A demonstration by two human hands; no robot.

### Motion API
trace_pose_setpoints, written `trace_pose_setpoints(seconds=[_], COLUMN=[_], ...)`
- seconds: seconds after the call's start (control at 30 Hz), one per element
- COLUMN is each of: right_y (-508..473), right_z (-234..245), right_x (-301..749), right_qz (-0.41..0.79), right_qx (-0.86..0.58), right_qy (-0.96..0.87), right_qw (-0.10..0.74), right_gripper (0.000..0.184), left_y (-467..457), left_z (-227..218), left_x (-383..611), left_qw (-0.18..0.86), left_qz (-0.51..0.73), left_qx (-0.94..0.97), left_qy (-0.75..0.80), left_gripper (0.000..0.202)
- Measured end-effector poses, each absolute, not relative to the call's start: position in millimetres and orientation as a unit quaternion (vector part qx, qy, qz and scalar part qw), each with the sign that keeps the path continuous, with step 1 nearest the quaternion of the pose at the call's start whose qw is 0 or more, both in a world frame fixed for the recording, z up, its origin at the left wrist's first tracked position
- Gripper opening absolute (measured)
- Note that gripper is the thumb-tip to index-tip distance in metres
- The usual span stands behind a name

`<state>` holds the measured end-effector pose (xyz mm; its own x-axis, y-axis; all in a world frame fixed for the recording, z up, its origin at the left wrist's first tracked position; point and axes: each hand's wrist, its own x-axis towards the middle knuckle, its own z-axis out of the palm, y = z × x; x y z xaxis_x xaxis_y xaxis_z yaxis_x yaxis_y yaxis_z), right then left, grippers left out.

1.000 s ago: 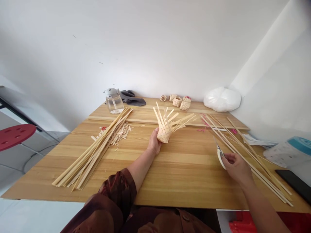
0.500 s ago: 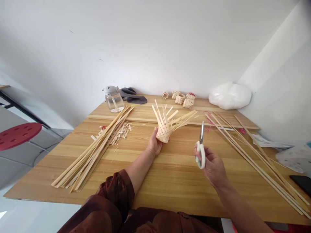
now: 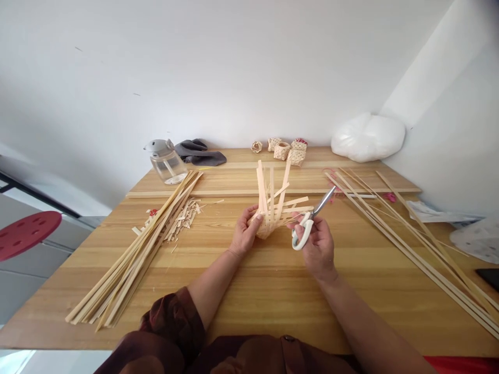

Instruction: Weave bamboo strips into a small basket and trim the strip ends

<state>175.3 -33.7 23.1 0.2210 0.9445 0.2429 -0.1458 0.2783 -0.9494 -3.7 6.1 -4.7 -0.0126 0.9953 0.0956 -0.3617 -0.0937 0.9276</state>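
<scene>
My left hand [image 3: 246, 227] is closed around the left side of a small woven basket [image 3: 266, 226], held above the table. Long loose strips [image 3: 272, 192] fan up and to the right from the basket's rim. My right hand [image 3: 317, 246] is closed on a pair of scissors [image 3: 305, 231] with white handles. The scissor blades are together and point up and to the right, away from the basket. The fingertips of my right hand reach the strips at the basket's right side; whether they pinch any is hard to make out.
Long flat strips [image 3: 134, 252] lie left beside a heap of short offcuts [image 3: 183, 221]. More long strips [image 3: 413, 249] lie right. Along the wall stand a water jug [image 3: 167, 165], a grey cloth [image 3: 200, 154], several small woven pieces [image 3: 281, 151] and a white plastic bag [image 3: 368, 139].
My right hand has moved left and up with the scissors to the basket, and the scissors have tilted to the right. The basket has turned in my left hand. The view has shifted slightly.
</scene>
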Motion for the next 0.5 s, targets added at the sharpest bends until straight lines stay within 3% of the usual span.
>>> trace_pose_setpoints(seconds=[0.13, 0.33, 0.5], right_y=[-33.5, -36.3, -41.0], right_z=[18.6, 18.1, 18.7], right_x=[175.3, 173.8, 178.8], right_qz=[0.429, 0.431, 0.410], right_qx=[-0.411, -0.363, -0.345], right_qy=[-0.457, -0.479, -0.530], right_qw=[0.662, 0.674, 0.658], right_gripper=[0.043, 0.032, 0.033], left_y=[3.6, -19.3, -37.6], left_z=[-5.9, 13.9, 31.8], left_x=[-4.6, 1.3, 20.7], left_qw=[0.537, 0.277, 0.288], left_qz=[0.594, 0.660, 0.538], left_qx=[0.453, 0.545, 0.672], left_qy=[0.393, 0.436, 0.419], left_gripper=[0.056, 0.038, 0.030])
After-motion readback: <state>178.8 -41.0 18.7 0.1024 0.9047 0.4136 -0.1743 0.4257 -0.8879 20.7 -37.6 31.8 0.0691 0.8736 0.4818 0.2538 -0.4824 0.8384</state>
